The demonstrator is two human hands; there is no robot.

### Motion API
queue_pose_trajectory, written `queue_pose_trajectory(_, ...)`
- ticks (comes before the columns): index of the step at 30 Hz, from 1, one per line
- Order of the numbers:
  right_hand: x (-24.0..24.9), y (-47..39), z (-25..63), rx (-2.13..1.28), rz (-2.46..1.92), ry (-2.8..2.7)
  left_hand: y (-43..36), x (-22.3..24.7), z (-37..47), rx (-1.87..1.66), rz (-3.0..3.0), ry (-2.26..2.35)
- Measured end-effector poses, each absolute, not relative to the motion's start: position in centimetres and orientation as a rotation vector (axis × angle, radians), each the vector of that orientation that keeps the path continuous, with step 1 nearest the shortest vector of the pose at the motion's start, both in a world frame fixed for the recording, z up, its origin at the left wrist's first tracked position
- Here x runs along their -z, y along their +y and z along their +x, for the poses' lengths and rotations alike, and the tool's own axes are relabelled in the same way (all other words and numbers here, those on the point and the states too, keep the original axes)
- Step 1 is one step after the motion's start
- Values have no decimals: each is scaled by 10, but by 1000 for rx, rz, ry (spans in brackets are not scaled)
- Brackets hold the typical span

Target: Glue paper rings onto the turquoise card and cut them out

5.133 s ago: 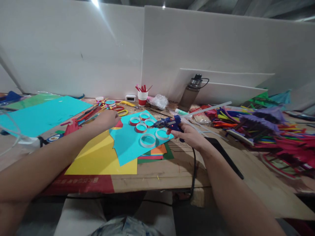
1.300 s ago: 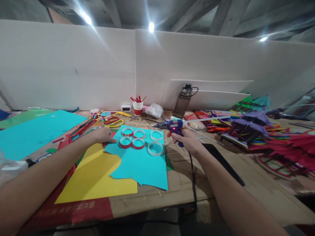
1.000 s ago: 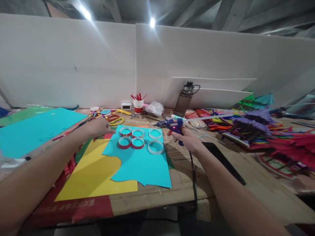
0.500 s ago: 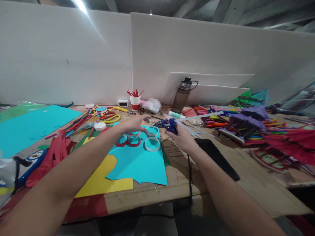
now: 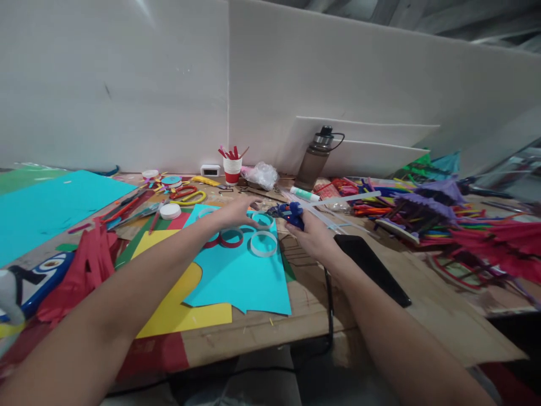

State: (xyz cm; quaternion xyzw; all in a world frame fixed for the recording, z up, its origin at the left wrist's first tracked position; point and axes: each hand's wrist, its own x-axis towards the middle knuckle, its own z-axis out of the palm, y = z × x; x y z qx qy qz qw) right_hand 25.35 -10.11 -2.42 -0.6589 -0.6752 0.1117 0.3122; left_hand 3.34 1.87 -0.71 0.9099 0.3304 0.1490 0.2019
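Observation:
My right hand (image 5: 311, 230) is wrapped round a blue hot glue gun (image 5: 291, 214). A long translucent glue stick (image 5: 350, 199) juts out of its back to the right, and its nozzle points left toward a white paper ring (image 5: 262, 220). My left hand (image 5: 239, 213) reaches over from the left, thumb and fingers apart beside that ring; whether the thumb touches it I cannot tell. The ring stands on a sheet of turquoise paper (image 5: 249, 287). Nearer to me is another white ring (image 5: 264, 244), and left of it a red-and-white ring (image 5: 231, 238). My left forearm partly hides more rings.
Yellow paper (image 5: 186, 318) lies partly under the turquoise sheet. A black phone-like slab (image 5: 372, 268) is beside my right forearm. Behind stand a paper cup (image 5: 232, 171) of red sticks and a bottle (image 5: 313, 160). Scissors (image 5: 190, 195) and a white lid (image 5: 170, 211) are at left, colourful sticks at right.
The view has tilted and shifted slightly. Both hands keep nearly the same pose by the far white ring, the glue gun still in my right hand.

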Motion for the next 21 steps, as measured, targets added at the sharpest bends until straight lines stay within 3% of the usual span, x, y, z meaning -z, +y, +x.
queue_pose_trajectory(10,1,-93,238,-193,-1856,-1937,26,19,34,-417,2575,931)
queue_pose_trajectory(21,22,-89,235,-302,-1777,-1850,27,22,37,-462,2542,938)
